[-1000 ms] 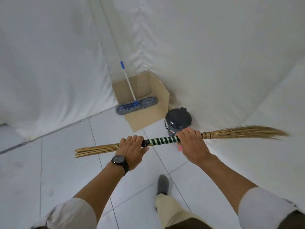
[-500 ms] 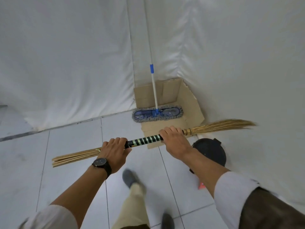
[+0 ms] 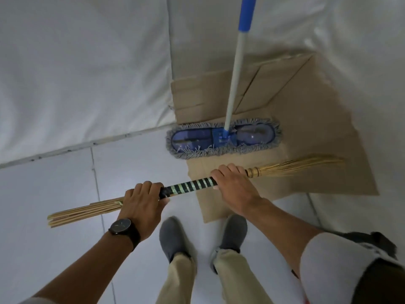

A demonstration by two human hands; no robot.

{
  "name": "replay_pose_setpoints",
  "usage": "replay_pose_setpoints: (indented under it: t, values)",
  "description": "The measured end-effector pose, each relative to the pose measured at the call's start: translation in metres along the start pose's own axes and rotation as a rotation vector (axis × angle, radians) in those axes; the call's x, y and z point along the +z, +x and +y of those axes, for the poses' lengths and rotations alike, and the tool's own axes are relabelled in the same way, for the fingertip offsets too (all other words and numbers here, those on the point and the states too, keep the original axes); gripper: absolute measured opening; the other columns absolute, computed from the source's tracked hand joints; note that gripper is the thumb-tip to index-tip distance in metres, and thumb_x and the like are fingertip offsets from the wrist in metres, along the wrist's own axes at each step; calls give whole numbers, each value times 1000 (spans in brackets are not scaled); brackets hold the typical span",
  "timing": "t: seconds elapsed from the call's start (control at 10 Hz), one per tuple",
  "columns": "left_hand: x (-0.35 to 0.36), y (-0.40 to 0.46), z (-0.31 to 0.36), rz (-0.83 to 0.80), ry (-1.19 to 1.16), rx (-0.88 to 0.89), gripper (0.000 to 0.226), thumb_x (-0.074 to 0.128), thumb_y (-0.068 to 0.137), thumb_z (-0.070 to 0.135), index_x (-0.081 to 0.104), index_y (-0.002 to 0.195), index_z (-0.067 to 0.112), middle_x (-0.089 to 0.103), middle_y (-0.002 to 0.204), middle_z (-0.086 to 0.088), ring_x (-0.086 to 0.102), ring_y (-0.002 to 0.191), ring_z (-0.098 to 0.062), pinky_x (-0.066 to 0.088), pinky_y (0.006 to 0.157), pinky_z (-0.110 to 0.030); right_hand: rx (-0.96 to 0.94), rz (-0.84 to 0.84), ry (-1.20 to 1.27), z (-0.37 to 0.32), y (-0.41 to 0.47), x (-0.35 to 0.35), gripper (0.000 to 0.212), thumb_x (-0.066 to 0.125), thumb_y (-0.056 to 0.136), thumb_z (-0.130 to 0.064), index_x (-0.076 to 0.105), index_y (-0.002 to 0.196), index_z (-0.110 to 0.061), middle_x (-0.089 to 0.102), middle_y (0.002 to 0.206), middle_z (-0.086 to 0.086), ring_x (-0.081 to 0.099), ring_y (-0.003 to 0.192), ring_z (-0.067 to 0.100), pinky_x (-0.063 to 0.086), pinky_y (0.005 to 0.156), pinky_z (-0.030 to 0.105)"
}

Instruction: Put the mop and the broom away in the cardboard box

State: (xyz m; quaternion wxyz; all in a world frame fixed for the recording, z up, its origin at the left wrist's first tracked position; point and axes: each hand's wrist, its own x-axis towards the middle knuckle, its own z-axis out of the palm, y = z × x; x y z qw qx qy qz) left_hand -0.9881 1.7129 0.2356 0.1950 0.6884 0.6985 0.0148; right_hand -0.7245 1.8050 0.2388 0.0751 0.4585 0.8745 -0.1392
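Change since earlier view: you have walked up to the cardboard box (image 3: 306,137); it now lies directly ahead of your feet, and the dark bin seen beside it earlier is out of view.
Broom (image 3: 188,187): held level across your body, above the floor, with its long axis running left to right and slightly tilted up toward the right.
Left hand (image 3: 142,200): fingers (image 3: 145,187) wrapped round the broom where the striped grip meets the loose bundle of sticks.
Right hand (image 3: 235,183): fingers closed over the broom at the far end of the striped grip, just short of the binding and the bristle fan.
Bristle end: reaches out over the front flap of the box; the stick end trails to your left, over bare floor.
Mop (image 3: 223,138): already in the box, head flat on the cardboard, handle rising steeply toward the corner of the walls.
Key relation: the box lies forward and to the right of your fingers, and the broom's axis runs crosswise to the mop handle.
Nearer hand: the right, already over the cardboard.
Judged next need: turn the broom toward the mop handle's direction and lean it into the corner.
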Motion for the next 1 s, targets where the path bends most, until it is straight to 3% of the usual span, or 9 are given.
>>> replay_pose_setpoints:
  t: [0.1,0.2,0.4,0.6,0.7,0.9,1.0]
  values:
    - [62,49,-22,-59,-15,-2,21,59,94,38,57,110,24,54,94,4,42,80,-17,36,74,-35,15,-55,2,28,40,62,41,36,86,-12,57,121,-20,58,105,2,51,95,24,45,89,44]
    - [152,107,-44,-121,-34,0,24,60,94,39,58,111,23,53,95,4,45,82,-19,41,76,-37,23,-77,19,68,81,153,49,34,79,-8,62,118,-17,61,102,5,54,94,28,47,87,45]
    - [281,169,-68,-148,-46,-50,25,63,93,35,58,114,22,54,96,2,46,82,-21,41,76,-37,12,-112,47,123,140,279,47,56,74,6,65,115,-14,62,100,7,55,93,31,48,84,45]
    - [347,213,-72,-105,-25,-68,30,72,88,28,63,114,17,53,98,-6,45,85,-26,41,73,-40,26,-65,40,160,166,342,35,47,88,-7,62,118,-16,58,107,9,52,97,30,46,86,46]
    - [356,221,-67,-123,-21,-92,33,73,87,27,63,117,16,54,99,-7,45,86,-28,41,74,-42,49,-68,20,168,165,352,37,44,90,-8,61,121,-17,55,110,10,50,99,30,46,86,46]
    - [320,215,-42,-203,6,-131,52,72,87,36,58,133,16,60,115,-9,50,106,-34,43,92,-47,125,-156,-7,170,147,309,65,26,80,-9,51,140,-14,52,125,18,49,113,38,42,100,55]
    - [233,193,-23,-189,67,-117,59,64,90,48,54,140,18,60,128,-9,49,119,-35,40,101,-48,186,-119,-13,163,113,231,68,35,79,-4,46,146,-12,49,136,20,48,121,40,41,106,53]
